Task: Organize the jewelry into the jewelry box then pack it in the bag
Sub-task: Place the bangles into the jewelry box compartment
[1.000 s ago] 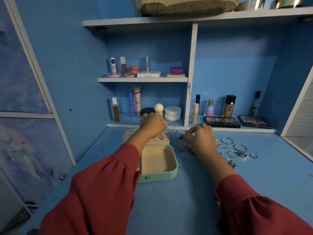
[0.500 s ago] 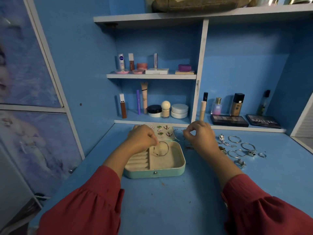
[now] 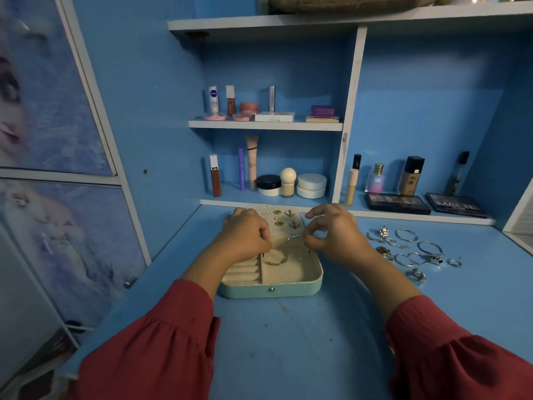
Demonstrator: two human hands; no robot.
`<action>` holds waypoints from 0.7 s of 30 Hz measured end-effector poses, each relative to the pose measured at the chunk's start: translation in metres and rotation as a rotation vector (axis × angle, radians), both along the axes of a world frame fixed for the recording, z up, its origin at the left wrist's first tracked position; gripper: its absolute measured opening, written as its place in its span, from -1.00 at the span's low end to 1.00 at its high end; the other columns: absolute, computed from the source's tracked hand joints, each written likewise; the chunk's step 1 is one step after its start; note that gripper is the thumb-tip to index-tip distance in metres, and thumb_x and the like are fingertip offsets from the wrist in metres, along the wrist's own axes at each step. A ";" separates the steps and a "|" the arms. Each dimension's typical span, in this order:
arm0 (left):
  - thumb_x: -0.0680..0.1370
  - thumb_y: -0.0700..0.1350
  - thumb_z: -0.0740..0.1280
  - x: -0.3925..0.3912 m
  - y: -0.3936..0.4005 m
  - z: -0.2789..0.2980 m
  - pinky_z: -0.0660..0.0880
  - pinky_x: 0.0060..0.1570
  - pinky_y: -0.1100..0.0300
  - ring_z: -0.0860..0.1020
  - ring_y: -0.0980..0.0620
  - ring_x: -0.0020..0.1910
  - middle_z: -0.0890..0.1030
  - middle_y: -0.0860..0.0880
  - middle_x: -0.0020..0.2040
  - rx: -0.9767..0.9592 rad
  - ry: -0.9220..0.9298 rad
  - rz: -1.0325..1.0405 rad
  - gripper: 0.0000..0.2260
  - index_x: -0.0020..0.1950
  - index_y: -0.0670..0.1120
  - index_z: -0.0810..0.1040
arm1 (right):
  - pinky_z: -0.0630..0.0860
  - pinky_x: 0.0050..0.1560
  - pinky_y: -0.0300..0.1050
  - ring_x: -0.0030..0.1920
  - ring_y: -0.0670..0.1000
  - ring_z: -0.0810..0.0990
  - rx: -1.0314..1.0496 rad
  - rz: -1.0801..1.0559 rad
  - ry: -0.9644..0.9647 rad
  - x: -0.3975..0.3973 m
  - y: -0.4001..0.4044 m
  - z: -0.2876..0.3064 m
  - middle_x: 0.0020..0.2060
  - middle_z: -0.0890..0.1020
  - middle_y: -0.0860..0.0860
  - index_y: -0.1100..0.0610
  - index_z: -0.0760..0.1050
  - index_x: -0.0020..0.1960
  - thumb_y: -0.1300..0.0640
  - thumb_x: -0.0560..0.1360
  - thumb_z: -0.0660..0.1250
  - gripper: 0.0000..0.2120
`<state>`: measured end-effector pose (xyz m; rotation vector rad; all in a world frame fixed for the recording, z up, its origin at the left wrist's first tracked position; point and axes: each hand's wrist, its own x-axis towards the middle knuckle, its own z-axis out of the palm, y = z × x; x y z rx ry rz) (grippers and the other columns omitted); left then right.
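step: loading bangles | jewelry box [image 3: 271, 287] open on desk [image 3: 288, 342], one bangle [image 3: 275, 259] in its big compartment | our left hand [image 3: 245, 238] pinches that bangle's rim, right hand [image 3: 334, 235] pinches a second thin one | feel: light, stiff, slippery wire; we judge a rim pinch best

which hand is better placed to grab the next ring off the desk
Right. The right hand hovers at the jewelry box's right edge, beside the loose rings; the left hand is over the box's left side.
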<state>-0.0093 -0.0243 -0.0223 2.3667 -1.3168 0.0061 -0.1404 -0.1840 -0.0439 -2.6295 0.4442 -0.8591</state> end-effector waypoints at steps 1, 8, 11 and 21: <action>0.40 -0.14 0.40 0.000 0.000 -0.001 0.29 0.26 0.05 0.35 0.05 0.15 0.53 0.08 -0.01 -0.004 -0.007 0.001 -0.81 -0.37 0.07 0.51 | 0.23 0.18 -0.11 0.20 -0.03 0.39 -0.021 0.009 0.029 0.000 0.001 0.001 0.11 0.56 -0.08 0.06 0.68 -0.19 0.07 0.38 0.48 -0.94; 0.42 -0.14 0.39 0.000 -0.001 -0.001 0.30 0.25 0.05 0.36 0.05 0.15 0.54 0.07 -0.02 -0.016 -0.007 -0.007 -0.81 -0.36 0.09 0.50 | 0.15 0.25 -0.10 0.30 -0.07 0.30 -0.091 0.026 0.150 -0.002 0.004 0.002 0.22 0.50 -0.13 -0.01 0.67 -0.13 0.01 0.40 0.46 -0.91; 0.42 -0.13 0.40 -0.001 0.000 -0.001 0.31 0.25 0.04 0.35 0.05 0.14 0.54 0.07 -0.03 -0.020 0.005 -0.016 -0.82 -0.34 0.09 0.51 | 0.15 0.25 -0.09 0.31 -0.07 0.29 -0.091 0.014 0.157 -0.002 0.004 0.002 0.23 0.49 -0.13 -0.02 0.67 -0.12 0.01 0.40 0.45 -0.91; 0.44 -0.12 0.41 -0.004 0.002 0.001 0.27 0.32 0.01 0.35 0.05 0.19 0.52 0.08 0.02 -0.073 0.040 -0.055 -0.89 -0.25 0.05 0.57 | 0.19 0.19 -0.12 0.27 -0.05 0.34 -0.077 -0.011 0.129 0.000 0.006 0.000 0.18 0.52 -0.10 0.00 0.62 -0.19 0.07 0.38 0.47 -0.96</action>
